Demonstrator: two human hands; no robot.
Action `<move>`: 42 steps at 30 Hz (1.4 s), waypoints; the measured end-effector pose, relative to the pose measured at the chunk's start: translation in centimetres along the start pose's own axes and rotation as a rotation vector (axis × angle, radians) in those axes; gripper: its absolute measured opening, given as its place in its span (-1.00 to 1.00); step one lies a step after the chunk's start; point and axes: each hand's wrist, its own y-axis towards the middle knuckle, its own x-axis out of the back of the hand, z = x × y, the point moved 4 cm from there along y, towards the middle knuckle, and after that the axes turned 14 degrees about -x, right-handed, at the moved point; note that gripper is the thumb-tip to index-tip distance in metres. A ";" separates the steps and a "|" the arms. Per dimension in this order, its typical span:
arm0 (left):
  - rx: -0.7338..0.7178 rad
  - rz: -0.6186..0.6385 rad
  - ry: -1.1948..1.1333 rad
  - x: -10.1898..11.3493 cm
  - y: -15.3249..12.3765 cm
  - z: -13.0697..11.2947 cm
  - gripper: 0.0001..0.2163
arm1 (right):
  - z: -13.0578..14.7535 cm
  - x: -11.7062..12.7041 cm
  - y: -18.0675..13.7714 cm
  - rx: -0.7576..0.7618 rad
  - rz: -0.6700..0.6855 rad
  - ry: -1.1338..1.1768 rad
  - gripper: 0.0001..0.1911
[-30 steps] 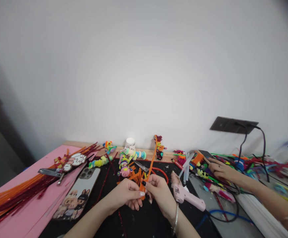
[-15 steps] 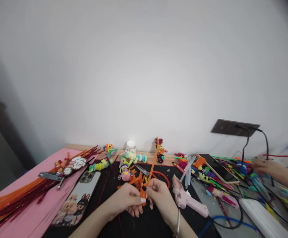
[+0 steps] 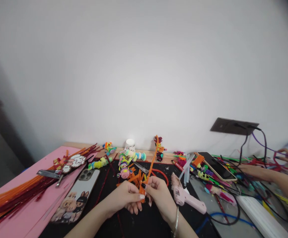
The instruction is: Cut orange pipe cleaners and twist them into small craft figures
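My left hand (image 3: 127,197) is closed, thumb and fingers pinching the lower, bunched part of an orange pipe cleaner (image 3: 153,158). Beside it, my right hand (image 3: 157,193) pinches the same piece near the bend, and a long straight end rises from between the hands. Fingers partly hide the folded part. Just behind my hands lie short orange pipe cleaner pieces (image 3: 134,180) and scissors (image 3: 141,167) on the black mat (image 3: 144,224). A pink glue gun (image 3: 187,198) lies to the right of my right hand.
At left, a phone (image 3: 75,196) and orange and dark red pipe cleaners (image 3: 22,195) lie on pink board. Pipe cleaner figures (image 3: 124,168) and a paper cup (image 3: 130,144) stand behind. Right are another phone (image 3: 220,168), cables, a white bar (image 3: 260,216) and another person's hands (image 3: 257,172).
My hands stay pinched on the orange pipe cleaner, almost unmoved. At right, the other person's arm has reached further left, and a second hand with a purple strand has come into view.
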 end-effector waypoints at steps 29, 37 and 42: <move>-0.280 -0.164 0.377 -0.2 0.0 -2.0 -0.84 | 0.8 0.8 -0.4 0.096 -0.102 0.129 -0.62; -0.533 -0.088 0.759 -0.6 -1.0 -4.0 -0.82 | 0.5 0.3 -0.4 0.086 -0.057 0.094 -0.60; -0.546 -0.070 0.747 -0.5 -0.8 -3.7 -0.83 | 0.6 -0.3 -0.7 0.105 0.013 0.068 -0.58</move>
